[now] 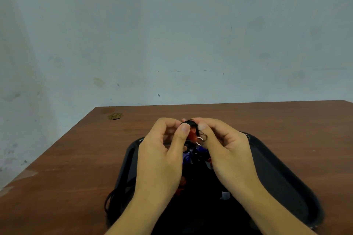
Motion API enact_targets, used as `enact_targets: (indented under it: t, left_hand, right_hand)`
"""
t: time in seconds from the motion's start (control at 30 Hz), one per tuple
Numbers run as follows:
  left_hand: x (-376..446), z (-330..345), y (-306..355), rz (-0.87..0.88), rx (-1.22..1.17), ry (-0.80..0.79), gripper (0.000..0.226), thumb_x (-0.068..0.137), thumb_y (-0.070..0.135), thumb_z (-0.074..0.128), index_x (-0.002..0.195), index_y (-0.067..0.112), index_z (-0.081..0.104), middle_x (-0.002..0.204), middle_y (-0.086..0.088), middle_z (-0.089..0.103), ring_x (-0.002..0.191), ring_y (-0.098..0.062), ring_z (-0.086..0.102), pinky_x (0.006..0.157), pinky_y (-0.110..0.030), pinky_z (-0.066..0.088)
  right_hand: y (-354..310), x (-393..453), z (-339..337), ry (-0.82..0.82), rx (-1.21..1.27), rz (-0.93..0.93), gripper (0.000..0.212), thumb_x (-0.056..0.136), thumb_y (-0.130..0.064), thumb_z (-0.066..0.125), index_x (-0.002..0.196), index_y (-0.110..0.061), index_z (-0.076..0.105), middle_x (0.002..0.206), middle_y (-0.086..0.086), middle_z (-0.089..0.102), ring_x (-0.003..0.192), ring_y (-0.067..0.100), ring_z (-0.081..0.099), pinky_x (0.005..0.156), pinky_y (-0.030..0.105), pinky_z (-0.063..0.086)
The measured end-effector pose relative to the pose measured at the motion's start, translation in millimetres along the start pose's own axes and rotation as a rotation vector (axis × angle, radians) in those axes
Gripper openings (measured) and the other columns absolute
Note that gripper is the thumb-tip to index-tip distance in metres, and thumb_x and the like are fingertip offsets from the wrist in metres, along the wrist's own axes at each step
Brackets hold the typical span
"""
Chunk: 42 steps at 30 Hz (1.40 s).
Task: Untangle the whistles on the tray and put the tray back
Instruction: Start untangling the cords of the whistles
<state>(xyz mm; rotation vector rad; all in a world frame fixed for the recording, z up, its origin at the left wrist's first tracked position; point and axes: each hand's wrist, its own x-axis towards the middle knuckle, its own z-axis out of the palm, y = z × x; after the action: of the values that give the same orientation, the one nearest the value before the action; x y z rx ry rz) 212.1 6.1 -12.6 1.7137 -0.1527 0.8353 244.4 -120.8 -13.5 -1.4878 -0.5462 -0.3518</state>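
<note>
A black tray (286,183) lies on the brown table at the bottom centre. Above it my left hand (162,158) and my right hand (225,150) meet, both pinching a knot of black cord (192,124) between thumb and fingers. A red whistle (191,135) hangs just under the knot, with a small metal ring (199,138) beside it. Lower down a blue whistle (188,158) dangles between my hands. Another red whistle (181,187) shows partly beside my left wrist, over the tray. Loops of black cord (110,199) spill over the tray's left rim onto the table.
The wooden table (76,158) runs to a pale wall behind it. A small round brass-coloured fitting (115,116) sits near the table's far left corner. The table's left edge slants down towards the lower left.
</note>
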Motion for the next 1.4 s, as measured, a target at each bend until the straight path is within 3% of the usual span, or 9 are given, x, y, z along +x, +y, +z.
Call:
enact_targets:
  t: [0.17, 0.33, 0.47, 0.67, 0.8, 0.93, 1.07, 1.27, 1.4]
  left_hand:
    - [1.5, -3.5, -3.3, -0.024, -0.005, 0.007, 0.004, 0.094, 0.026, 0.065, 0.092, 0.029, 0.067, 0.085, 0.007, 0.074, 0.082, -0.012, 0.072, 0.075, -0.047, 0.059]
    - [1.8, -6.1, -3.1, -0.051, -0.086, -0.079, 0.009, 0.091, 0.018, 0.068, 0.099, 0.022, 0.069, 0.087, 0.003, 0.077, 0.083, -0.014, 0.074, 0.079, -0.046, 0.060]
    - [3.4, -7.4, -5.1, -0.084, -0.140, -0.089, 0.010, 0.089, 0.009, 0.068, 0.097, 0.016, 0.067, 0.081, -0.004, 0.076, 0.077, -0.020, 0.075, 0.075, -0.044, 0.062]
    - [3.4, -5.9, -6.0, -0.071, -0.128, -0.102, 0.009, 0.090, 0.005, 0.068, 0.096, 0.010, 0.065, 0.078, -0.006, 0.075, 0.072, -0.019, 0.074, 0.069, -0.032, 0.062]
    - [2.0, -7.7, -4.7, -0.047, -0.105, -0.130, 0.016, 0.090, 0.003, 0.068, 0.090, 0.019, 0.063, 0.076, -0.007, 0.071, 0.070, -0.021, 0.072, 0.069, -0.034, 0.062]
    - [1.9, -11.6, -5.0, -0.006, -0.022, -0.184, 0.021, 0.089, 0.007, 0.070, 0.088, 0.027, 0.063, 0.078, 0.003, 0.067, 0.075, -0.015, 0.068, 0.072, -0.030, 0.058]
    - [6.9, -14.9, -4.6, -0.031, -0.034, -0.215, 0.029, 0.086, 0.004, 0.074, 0.085, 0.032, 0.066, 0.086, 0.005, 0.069, 0.085, -0.015, 0.067, 0.079, -0.036, 0.057]
    - [9.4, -15.2, -2.5, -0.015, -0.029, -0.137, 0.029, 0.084, 0.003, 0.075, 0.081, 0.030, 0.065, 0.075, -0.001, 0.066, 0.070, -0.015, 0.063, 0.067, -0.032, 0.057]
    - [6.2, -15.0, -3.9, 0.035, 0.072, -0.121, 0.023, 0.087, 0.013, 0.074, 0.079, 0.029, 0.059, 0.073, 0.000, 0.064, 0.069, -0.021, 0.063, 0.067, -0.044, 0.057]
  right_hand:
    - [-3.5, 1.6, -5.9, -0.091, 0.044, 0.059, 0.022, 0.086, -0.014, 0.072, 0.105, -0.026, 0.075, 0.099, -0.011, 0.078, 0.096, 0.006, 0.073, 0.083, 0.019, 0.056]
    - [-1.5, 1.5, -9.3, -0.068, 0.132, 0.159, 0.028, 0.081, -0.023, 0.074, 0.109, -0.021, 0.076, 0.098, 0.002, 0.079, 0.094, 0.016, 0.075, 0.083, 0.028, 0.060]
    - [-2.2, 1.8, -8.8, -0.072, 0.260, 0.253, 0.020, 0.088, -0.010, 0.070, 0.106, -0.016, 0.077, 0.100, 0.006, 0.078, 0.097, 0.019, 0.075, 0.081, 0.027, 0.058]
    - [-2.1, -0.9, -10.6, -0.068, 0.314, 0.272, 0.018, 0.088, -0.008, 0.069, 0.105, -0.010, 0.076, 0.101, 0.009, 0.078, 0.098, 0.022, 0.075, 0.084, 0.029, 0.060]
    - [-3.8, 0.5, -12.0, -0.095, 0.393, 0.318, 0.024, 0.079, -0.014, 0.072, 0.101, -0.005, 0.075, 0.101, 0.016, 0.077, 0.095, 0.028, 0.075, 0.084, 0.033, 0.060]
    - [-5.0, 0.6, -13.5, -0.099, 0.366, 0.348, 0.015, 0.075, -0.016, 0.073, 0.089, -0.009, 0.076, 0.095, 0.024, 0.074, 0.079, 0.025, 0.072, 0.076, 0.030, 0.060]
    - [-1.0, -0.4, -12.0, -0.103, 0.307, 0.324, 0.011, 0.076, -0.019, 0.073, 0.086, -0.017, 0.076, 0.093, 0.022, 0.075, 0.083, 0.025, 0.073, 0.079, 0.032, 0.060]
    - [-1.6, 1.6, -7.4, -0.136, 0.270, 0.318, 0.014, 0.078, -0.024, 0.071, 0.091, -0.020, 0.076, 0.094, 0.021, 0.075, 0.081, 0.023, 0.072, 0.084, 0.037, 0.060]
    - [-3.8, 1.2, -8.1, -0.143, 0.328, 0.346, 0.018, 0.076, -0.025, 0.072, 0.092, -0.017, 0.075, 0.092, 0.019, 0.074, 0.080, 0.021, 0.072, 0.081, 0.033, 0.060]
